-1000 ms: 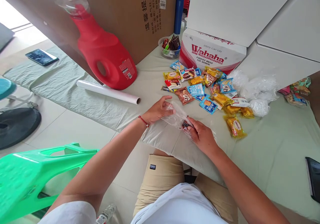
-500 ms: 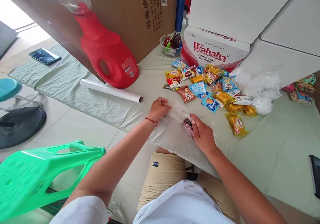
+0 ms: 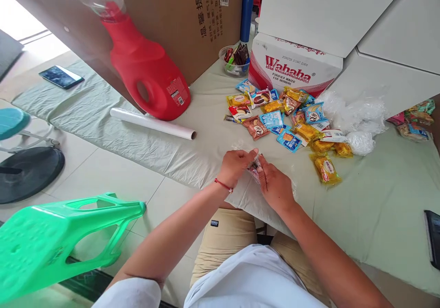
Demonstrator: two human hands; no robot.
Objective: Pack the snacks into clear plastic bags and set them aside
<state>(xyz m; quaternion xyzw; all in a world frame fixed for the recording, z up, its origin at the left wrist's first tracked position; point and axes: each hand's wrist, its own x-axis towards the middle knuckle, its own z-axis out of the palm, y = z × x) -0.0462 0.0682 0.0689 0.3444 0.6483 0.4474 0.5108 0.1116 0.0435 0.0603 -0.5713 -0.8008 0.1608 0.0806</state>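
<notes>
And now, by the front edge of the table (image 3: 350,221), clear film (image 3: 240,144) is pinched by the left hand (image 3: 236,166), the packet (image 3: 254,173) by the right hand's (image 3: 277,188) fingers; probably light, crushable, best gripped by its sides.

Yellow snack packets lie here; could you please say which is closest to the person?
The yellow packet just right of the right hand; the others lie farther back, toward the Wahaha box.

Bright, soft light — upper-left corner blown out — edges stretched.
</notes>
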